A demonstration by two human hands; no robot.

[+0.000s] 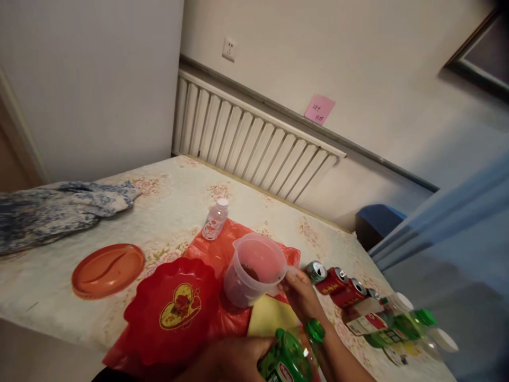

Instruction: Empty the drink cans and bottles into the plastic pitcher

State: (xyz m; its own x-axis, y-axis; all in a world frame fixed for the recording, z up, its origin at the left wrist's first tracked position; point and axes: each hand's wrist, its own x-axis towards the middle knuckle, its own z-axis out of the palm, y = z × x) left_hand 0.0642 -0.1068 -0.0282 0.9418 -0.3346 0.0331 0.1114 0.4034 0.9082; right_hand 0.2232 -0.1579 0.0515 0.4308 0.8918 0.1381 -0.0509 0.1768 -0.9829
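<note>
My right hand (300, 291) is closed on the handle of a translucent plastic measuring jug (238, 284), upright on a red plastic bag, with dark liquid inside. At the bottom edge, my left hand (242, 356) grips a green-labelled plastic bottle (288, 361); its fingers are partly hidden. A second green cap (316, 330) shows just beside that bottle, in front of my right forearm. Left of the jug lies a red scalloped plate (149, 297) with a yellow heart print. A small clear bottle with a white cap (214, 220) stands behind on the red bag (233, 233).
Further left are an orange-red lid (107, 270) and a crumpled blue-white cloth (67, 209). To the right stand several drink cans (336, 281) and bottles (401, 326). Something yellow (272, 317) lies by the jug. A radiator (246, 138) and wall border the flowered tablecloth (170, 185).
</note>
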